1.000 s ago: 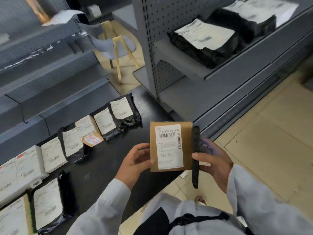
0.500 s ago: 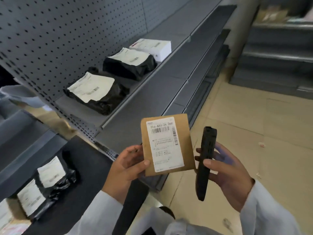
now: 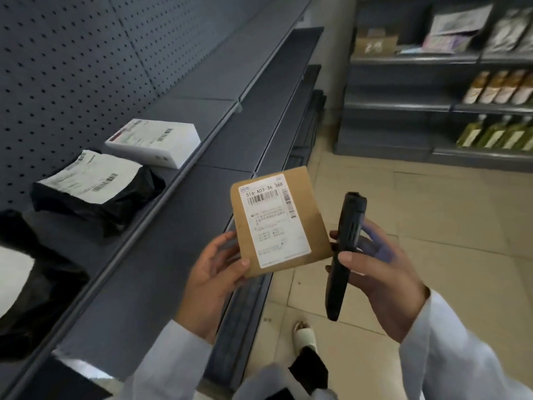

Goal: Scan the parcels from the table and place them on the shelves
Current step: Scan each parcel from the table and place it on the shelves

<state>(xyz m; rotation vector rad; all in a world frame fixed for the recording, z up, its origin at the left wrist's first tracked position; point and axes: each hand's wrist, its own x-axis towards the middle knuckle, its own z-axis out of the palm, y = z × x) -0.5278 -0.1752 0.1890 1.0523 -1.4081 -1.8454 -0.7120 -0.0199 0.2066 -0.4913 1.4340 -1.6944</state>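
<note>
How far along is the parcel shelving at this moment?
Done: a white box and black bagged parcels lie on the shelf. In hand: left hand holds a brown parcel, right hand the scanner. Left: shelving it; table out of view.

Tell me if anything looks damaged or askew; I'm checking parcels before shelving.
Nothing stands out. The brown parcel in the left hand looks intact, label flat. The right hand holds the scanner. On the shelf, the white box and black bag lie flat, labels up.
</note>
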